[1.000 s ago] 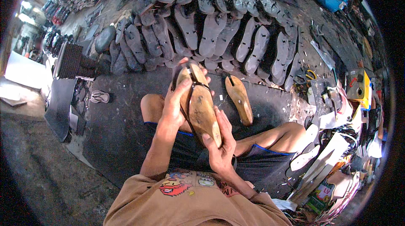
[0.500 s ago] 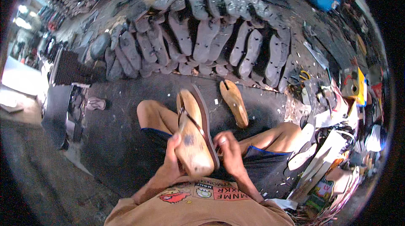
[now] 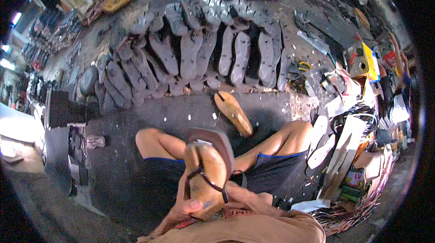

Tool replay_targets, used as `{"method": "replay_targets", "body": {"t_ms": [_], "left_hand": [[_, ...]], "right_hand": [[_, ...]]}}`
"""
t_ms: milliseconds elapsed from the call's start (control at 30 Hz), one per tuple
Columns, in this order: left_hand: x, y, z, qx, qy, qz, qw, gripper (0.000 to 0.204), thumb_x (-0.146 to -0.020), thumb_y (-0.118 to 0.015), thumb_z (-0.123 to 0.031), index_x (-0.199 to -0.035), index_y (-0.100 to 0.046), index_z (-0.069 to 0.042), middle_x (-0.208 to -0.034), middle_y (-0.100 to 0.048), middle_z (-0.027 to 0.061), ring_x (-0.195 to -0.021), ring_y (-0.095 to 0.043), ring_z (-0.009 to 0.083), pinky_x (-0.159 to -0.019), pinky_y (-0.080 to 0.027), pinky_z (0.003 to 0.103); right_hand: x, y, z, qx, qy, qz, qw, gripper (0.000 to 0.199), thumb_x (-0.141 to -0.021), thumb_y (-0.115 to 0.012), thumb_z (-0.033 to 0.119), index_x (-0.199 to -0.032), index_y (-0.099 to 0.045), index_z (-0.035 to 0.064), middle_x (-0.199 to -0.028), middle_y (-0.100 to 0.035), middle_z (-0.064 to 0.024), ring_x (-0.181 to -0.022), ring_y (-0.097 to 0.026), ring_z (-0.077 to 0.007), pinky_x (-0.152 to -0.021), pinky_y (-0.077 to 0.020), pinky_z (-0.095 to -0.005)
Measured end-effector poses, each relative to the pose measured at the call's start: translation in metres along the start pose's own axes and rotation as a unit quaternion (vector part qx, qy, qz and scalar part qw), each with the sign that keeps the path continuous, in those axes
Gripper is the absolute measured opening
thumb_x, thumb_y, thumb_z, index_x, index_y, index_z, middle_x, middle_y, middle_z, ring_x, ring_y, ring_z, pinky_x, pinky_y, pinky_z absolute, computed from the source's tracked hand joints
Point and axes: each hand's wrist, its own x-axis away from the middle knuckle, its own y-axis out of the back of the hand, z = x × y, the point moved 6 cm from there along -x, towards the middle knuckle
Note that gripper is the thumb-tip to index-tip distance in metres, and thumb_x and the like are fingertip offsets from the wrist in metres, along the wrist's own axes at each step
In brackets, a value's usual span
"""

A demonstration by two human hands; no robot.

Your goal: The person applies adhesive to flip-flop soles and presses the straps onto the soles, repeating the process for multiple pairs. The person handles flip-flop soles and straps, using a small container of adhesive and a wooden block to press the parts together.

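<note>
Close in front of my chest I hold a wooden shoe last [image 3: 206, 177] with a dark strap across it and a brown sandal sole [image 3: 216, 141] pressed behind it. My left hand [image 3: 188, 204] grips the last from the left, thumb across its heel end. My right hand [image 3: 242, 195] holds it from the right, low against my shirt. A second wooden last [image 3: 233, 112] lies on the dark floor beyond my knees.
Several grey soles [image 3: 199, 48] lie fanned in rows across the floor ahead. Tools, a yellow box [image 3: 367, 61], paper patterns and white insoles [image 3: 324, 141] crowd the right side. A dark stack [image 3: 61, 111] stands at left. My bare knees [image 3: 147, 138] frame the work.
Both hands have drawn the last and sole from arm's length down and in toward my chest. The view has tilted, showing more of the sole rows.
</note>
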Motion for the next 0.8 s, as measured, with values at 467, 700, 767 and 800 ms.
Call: {"method": "replay_targets", "body": {"t_ms": [467, 700, 767, 800], "left_hand": [[-0.085, -0.066, -0.092, -0.53, -0.094, -0.125, 0.833, 0.037, -0.115, -0.053, -0.027, -0.105, -0.069, 0.004, -0.099, -0.068, 0.0113, -0.09, -0.065, 0.0204, -0.083, -0.052, 0.033], [-0.075, -0.041, -0.066, -0.355, -0.083, -0.06, 0.929, 0.033, -0.114, -0.055, -0.026, -0.128, -0.066, 0.002, -0.115, -0.071, 0.009, -0.101, -0.066, 0.0222, -0.09, -0.053, 0.035], [-0.067, -0.016, -0.031, -0.152, 0.061, -0.08, 0.983, 0.034, -0.111, -0.06, -0.03, -0.126, -0.068, 0.0, -0.111, -0.071, 0.0069, -0.096, -0.067, 0.0205, -0.086, -0.055, 0.034], [-0.065, -0.014, -0.016, -0.06, 0.115, -0.068, 0.989, 0.035, -0.109, -0.064, -0.032, -0.125, -0.068, -0.001, -0.114, -0.072, 0.0085, -0.098, -0.07, 0.0217, -0.086, -0.057, 0.034]], "right_hand": [[0.003, 0.006, 0.087, 0.117, 0.285, -0.042, 0.951, 0.098, -0.088, -0.081, 0.009, -0.164, -0.018, 0.0048, -0.154, -0.045, -0.0135, -0.144, -0.047, -0.0282, -0.122, -0.0387, -0.0442], [0.02, -0.003, 0.085, -0.041, 0.155, 0.059, 0.985, 0.086, -0.091, -0.073, 0.009, -0.164, -0.029, -0.0016, -0.157, -0.052, -0.0157, -0.145, -0.051, -0.0295, -0.121, -0.0405, -0.0433], [0.038, -0.019, 0.099, -0.042, 0.148, 0.064, 0.986, 0.092, -0.09, -0.074, 0.011, -0.166, -0.024, -0.0006, -0.16, -0.048, -0.0163, -0.15, -0.046, -0.0295, -0.123, -0.0379, -0.0438], [0.044, -0.038, 0.116, 0.097, 0.179, 0.056, 0.978, 0.11, -0.087, -0.078, 0.01, -0.17, -0.006, 0.0019, -0.169, -0.034, -0.0175, -0.158, -0.033, -0.0316, -0.128, -0.03, -0.045]]}}
